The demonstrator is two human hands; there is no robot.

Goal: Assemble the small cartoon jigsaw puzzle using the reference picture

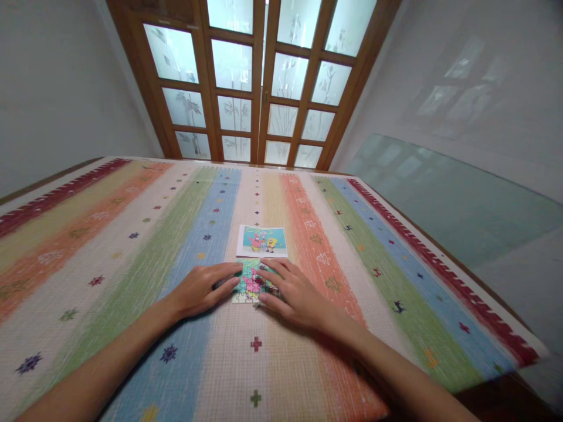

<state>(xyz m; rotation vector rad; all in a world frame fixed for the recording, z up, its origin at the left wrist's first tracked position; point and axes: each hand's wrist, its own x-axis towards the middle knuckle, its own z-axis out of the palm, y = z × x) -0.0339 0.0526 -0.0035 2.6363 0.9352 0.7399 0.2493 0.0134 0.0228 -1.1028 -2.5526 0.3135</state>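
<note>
A small jigsaw puzzle with interlocked pink, teal and yellow pieces lies flat in front of me. My left hand rests at its left edge, fingertips touching the side, fingers apart. Over the right part of the puzzle lies my right hand, its fingers spread and covering several pieces. Just beyond the puzzle is a printed picture card with cartoon figures on a teal background. What sits under the right fingers is partly hidden.
A striped, patterned tablecloth covers the large table. Wooden double doors with frosted panes stand past the far edge. White walls rise at both sides, and a pale green panel is on the right one.
</note>
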